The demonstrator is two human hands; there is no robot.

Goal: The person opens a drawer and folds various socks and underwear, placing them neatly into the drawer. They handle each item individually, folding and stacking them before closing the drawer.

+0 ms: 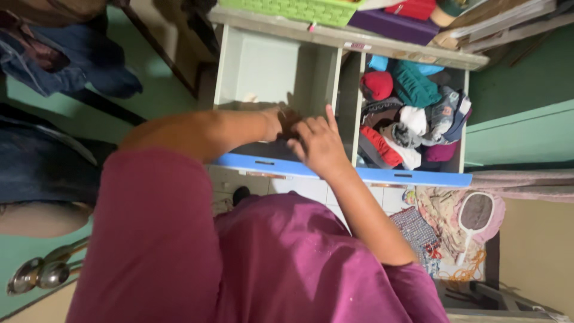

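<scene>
Both hands are down in the left compartment of the open drawer (281, 164), the one with the blue front edge. The left hand (276, 122) reaches in from the left, its grip sunk toward a dark folded cloth (269, 149) lying at the front of that compartment; whether those fingers are pinched shut or loose, I cannot tell, they are half hidden. The right hand (320, 143) sits just beside it, close to the divider, fingers spread apart and pressing flat, one finger raised.

To do this well, I'd judge: keep the flat hand holding the cloth down while the other smooths and tucks its edge, so the fold stays square against the drawer front. Work low, inside the walls, and stay clear of the divider.

Right of the divider, the second compartment is packed with rolled clothes (412, 116) in red, teal, white and grey. Behind the drawer, up top, a green basket (293, 9).
</scene>
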